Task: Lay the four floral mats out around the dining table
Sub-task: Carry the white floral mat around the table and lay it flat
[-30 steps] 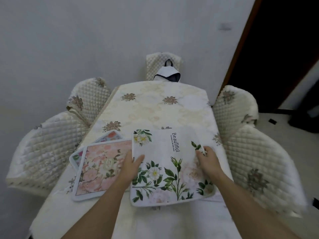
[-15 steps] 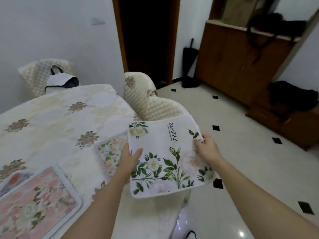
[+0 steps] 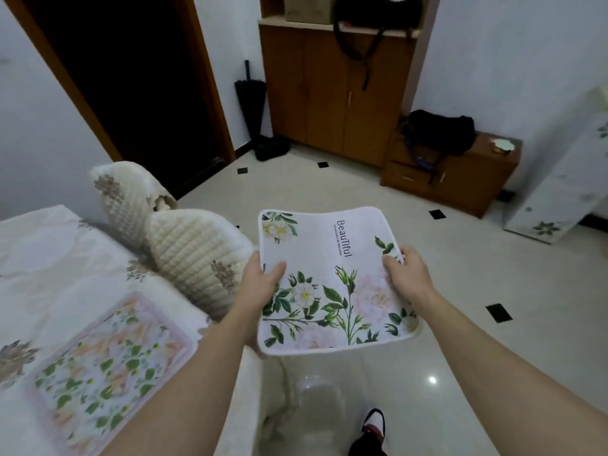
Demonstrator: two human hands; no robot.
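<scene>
White floral mat (image 3: pixel 332 278), gripped by both hands, now clear of table (image 3: pixel 49 258).

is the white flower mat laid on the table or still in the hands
In the hands: both the left hand and right hand grip the white mat, over the floor.

Quilted chair covers (image 3: pixel 194 255), dark doorway (image 3: pixel 131 77), folded black umbrella (image 3: pixel 251 103), wooden cabinet (image 3: pixel 332 93), black-diamond tiled floor (image 3: pixel 493 357).

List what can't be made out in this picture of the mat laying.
- Table: head view; the left and bottom edges cut it off, so only one laid mat shows, blurred.
- Small print under "Beautiful" on the held mat: too small.
- Fingers of the left hand and right hand: mostly hidden beneath that mat.
- Doorway: too dark.
</scene>
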